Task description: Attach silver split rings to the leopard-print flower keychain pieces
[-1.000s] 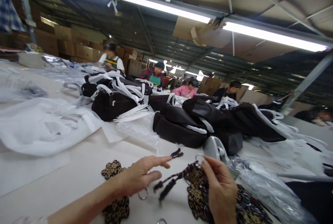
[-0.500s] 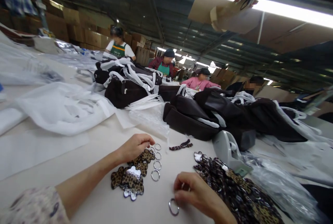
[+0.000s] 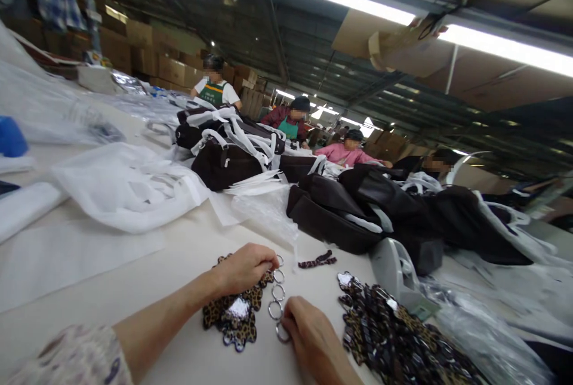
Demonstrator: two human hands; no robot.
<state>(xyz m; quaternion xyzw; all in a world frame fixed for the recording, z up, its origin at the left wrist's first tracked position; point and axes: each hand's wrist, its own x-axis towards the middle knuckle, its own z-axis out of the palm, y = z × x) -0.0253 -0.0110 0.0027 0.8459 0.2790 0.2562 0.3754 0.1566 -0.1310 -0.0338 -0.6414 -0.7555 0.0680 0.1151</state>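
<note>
My left hand (image 3: 248, 267) rests over a small heap of leopard-print tags (image 3: 244, 320) with scalloped edges, one showing a shiny silvery face. Its thumb and fingers are pinched together beside the top of a row of metal split rings (image 3: 278, 293); what is between them is hidden. My right hand (image 3: 311, 332) is closed on a split ring (image 3: 282, 332) at the near end of that row, close to the tabletop. Right of it lies a larger pile of leopard-print tags and dark straps (image 3: 394, 325). A short braided strap (image 3: 317, 260) lies beyond the rings.
Dark bags (image 3: 335, 209) with white-wrapped handles line the table's far side. A grey tape dispenser (image 3: 394, 265) stands behind the pile, beside clear plastic bags (image 3: 483, 307). White foam sheeting (image 3: 125, 188) lies left. Several co-workers sit or stand beyond.
My right hand has moved left with its ring, bringing it to the near end of the ring row. My left hand stays by the row's top. The camera view has shifted slightly.
</note>
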